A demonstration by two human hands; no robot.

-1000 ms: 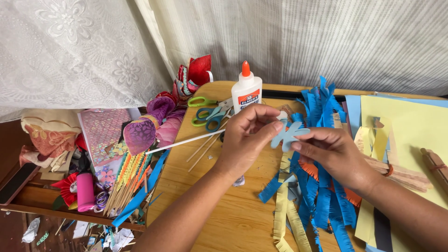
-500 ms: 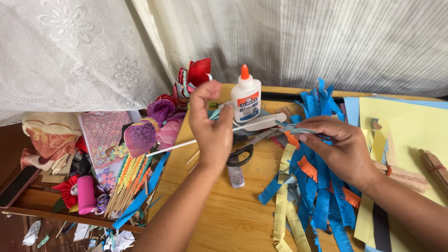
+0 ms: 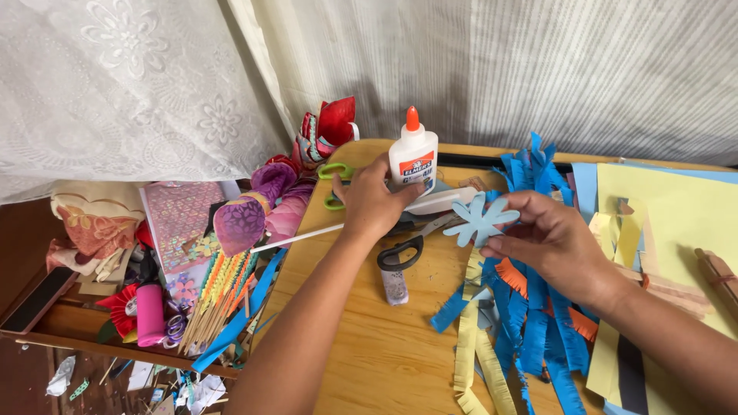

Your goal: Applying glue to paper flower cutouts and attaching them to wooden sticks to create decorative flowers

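Pale blue paper, cut into a flat six-armed snowflake shape point(image 3: 478, 220), is pinched at its lower edge between the thumb and fingertips of the right hand point(image 3: 547, 244), above the wooden table point(image 3: 384, 353). The left hand point(image 3: 372, 201) is laid over the base of a white plastic glue bottle point(image 3: 413, 157), fingers curled about it; a blue and orange label is seen on its front, beneath an orange cone-shaped cap. Black-handled scissors point(image 3: 401, 250) lie just below. Fringed strips of blue, yellow and orange paper point(image 3: 530, 330) are heaped under the right hand.
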